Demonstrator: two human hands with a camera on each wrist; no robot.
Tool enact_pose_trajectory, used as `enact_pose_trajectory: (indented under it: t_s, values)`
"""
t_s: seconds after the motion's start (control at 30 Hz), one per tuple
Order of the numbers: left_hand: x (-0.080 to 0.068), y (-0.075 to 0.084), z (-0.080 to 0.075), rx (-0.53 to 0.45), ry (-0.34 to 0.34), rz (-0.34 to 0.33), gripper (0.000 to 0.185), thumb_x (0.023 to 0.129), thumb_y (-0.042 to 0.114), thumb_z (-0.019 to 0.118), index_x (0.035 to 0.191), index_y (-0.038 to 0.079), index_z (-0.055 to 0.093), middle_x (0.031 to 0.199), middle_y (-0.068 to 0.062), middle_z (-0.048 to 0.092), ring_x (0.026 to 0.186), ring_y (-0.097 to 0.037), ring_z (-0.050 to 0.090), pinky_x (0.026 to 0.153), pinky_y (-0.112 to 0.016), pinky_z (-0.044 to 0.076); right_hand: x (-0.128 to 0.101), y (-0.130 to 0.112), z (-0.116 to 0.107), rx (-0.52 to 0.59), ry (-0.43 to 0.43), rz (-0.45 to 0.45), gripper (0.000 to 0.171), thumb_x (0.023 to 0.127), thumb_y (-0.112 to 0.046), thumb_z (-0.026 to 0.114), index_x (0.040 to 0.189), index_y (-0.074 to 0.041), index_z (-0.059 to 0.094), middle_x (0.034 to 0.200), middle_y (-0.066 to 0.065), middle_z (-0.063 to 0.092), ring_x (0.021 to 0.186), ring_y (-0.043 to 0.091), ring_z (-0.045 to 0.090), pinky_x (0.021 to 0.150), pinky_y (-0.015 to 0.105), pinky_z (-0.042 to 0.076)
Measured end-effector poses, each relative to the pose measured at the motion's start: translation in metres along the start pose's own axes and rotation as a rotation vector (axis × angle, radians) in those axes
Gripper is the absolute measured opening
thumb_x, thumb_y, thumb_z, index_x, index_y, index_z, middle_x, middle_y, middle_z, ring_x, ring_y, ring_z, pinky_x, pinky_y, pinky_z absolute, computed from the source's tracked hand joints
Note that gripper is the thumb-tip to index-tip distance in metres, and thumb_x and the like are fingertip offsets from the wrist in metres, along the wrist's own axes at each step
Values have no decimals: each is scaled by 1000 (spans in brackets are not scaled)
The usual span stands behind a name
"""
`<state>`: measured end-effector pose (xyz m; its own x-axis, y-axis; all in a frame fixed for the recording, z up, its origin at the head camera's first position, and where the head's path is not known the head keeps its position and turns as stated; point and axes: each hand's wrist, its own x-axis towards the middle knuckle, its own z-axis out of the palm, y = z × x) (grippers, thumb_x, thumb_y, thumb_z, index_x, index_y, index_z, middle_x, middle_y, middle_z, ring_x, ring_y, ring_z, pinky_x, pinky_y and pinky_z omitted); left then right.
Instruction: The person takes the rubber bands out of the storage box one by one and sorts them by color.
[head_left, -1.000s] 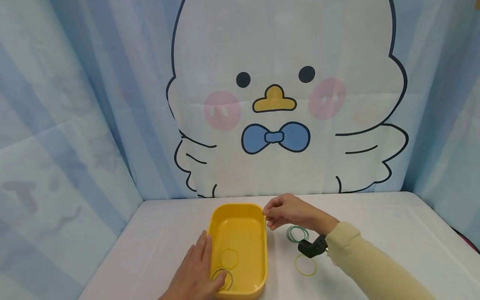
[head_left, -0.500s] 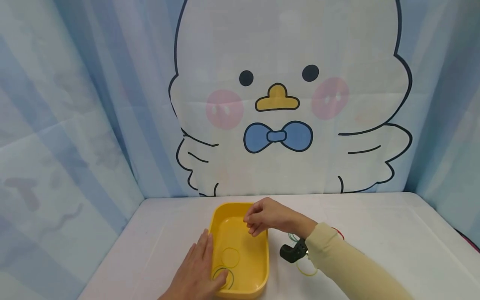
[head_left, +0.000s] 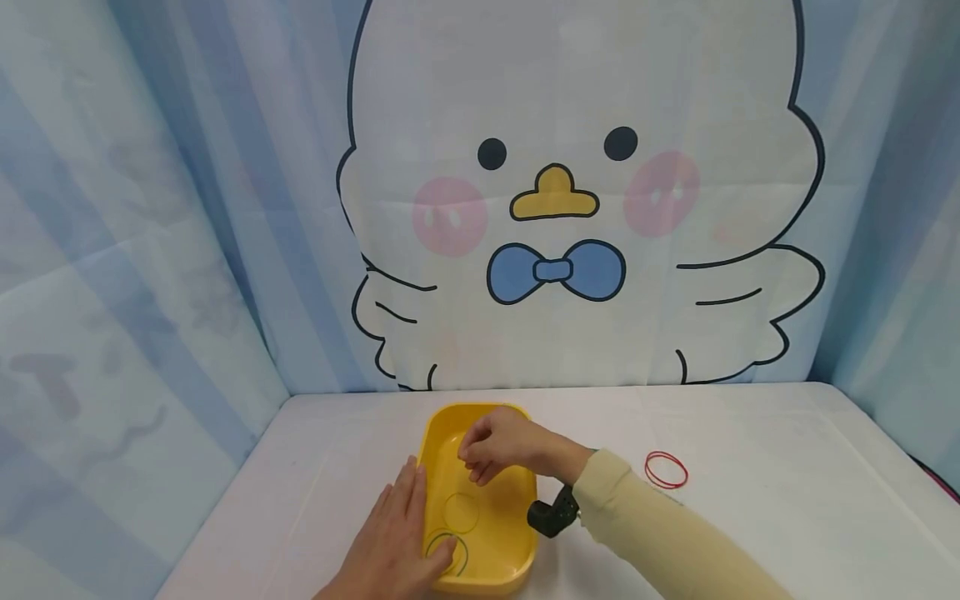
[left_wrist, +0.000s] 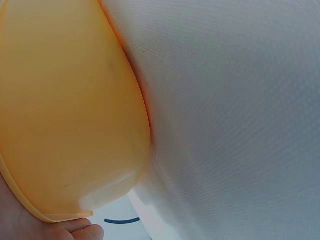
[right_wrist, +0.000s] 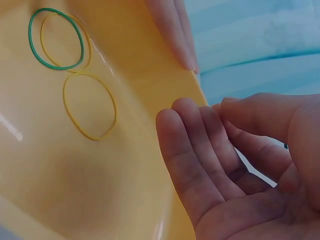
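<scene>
Yellow tray (head_left: 525,533) near table's front edge, bands (head_left: 460,512) inside. My left hand (head_left: 393,546) flat against tray's side; right hand (head_left: 495,446) above it, fingers loosely curled, empty. Keep tray steady.

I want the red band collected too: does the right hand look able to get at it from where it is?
Probably yes. The red rubber band lies alone on the white table, nothing over it, and the right hand over the yellow tray holds nothing.
</scene>
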<state>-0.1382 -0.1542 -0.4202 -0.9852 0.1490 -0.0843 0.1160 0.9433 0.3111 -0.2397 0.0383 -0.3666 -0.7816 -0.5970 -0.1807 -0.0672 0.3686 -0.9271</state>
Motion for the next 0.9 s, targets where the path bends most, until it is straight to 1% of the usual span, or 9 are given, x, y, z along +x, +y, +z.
enact_pose_trajectory:
  t_s: [0.17, 0.33, 0.43, 0.6, 0.8, 0.9]
  values:
    - [0, -2, -1, -4, 17, 30, 96, 87, 56, 57, 154, -4, 24, 164, -20, 16, 147, -33, 31, 121, -57, 24, 6, 0, 9, -42, 4, 13, 16, 93, -7, 62, 100, 6, 70, 86, 14, 68, 71, 19, 69, 71, 33, 62]
    - [-1, -2, -1, -2, 44, 60, 95, 88, 56, 55, 154, -5, 25, 164, -21, 18, 148, -33, 31, 120, -57, 26, 9, 2, 15, -77, 22, 30, 15, 92, -6, 62, 99, 5, 70, 89, 19, 70, 69, 19, 69, 70, 32, 62]
    - [-1, -2, -2, 0, 38, 55, 94, 88, 55, 55, 154, -5, 24, 164, -20, 18, 148, -33, 30, 120, -57, 25, 11, 4, 19, -100, 41, 43, 13, 92, -7, 64, 96, 4, 70, 85, 17, 70, 68, 19, 69, 70, 32, 62]
    - [1, -2, -2, -13, 7, 28, 94, 88, 56, 55, 155, -3, 24, 165, -19, 17, 148, -33, 30, 121, -57, 23, 13, 9, 24, -141, 66, 66, 10, 92, -9, 67, 91, 0, 71, 76, 9, 67, 67, 19, 69, 69, 32, 62]
    - [-1, -2, -2, -18, -12, 11, 95, 88, 56, 56, 156, -1, 22, 166, -17, 15, 148, -33, 30, 122, -56, 22, 13, 13, 29, -173, 80, 82, 9, 90, -7, 67, 87, 0, 71, 73, 11, 68, 65, 20, 66, 69, 33, 62]
    - [-2, -2, -3, -21, -15, 10, 94, 88, 56, 55, 156, 0, 21, 166, -17, 14, 148, -32, 29, 122, -56, 22, 14, 15, 30, -211, 93, 85, 8, 89, -6, 67, 85, 0, 71, 71, 11, 67, 63, 20, 65, 68, 33, 61]
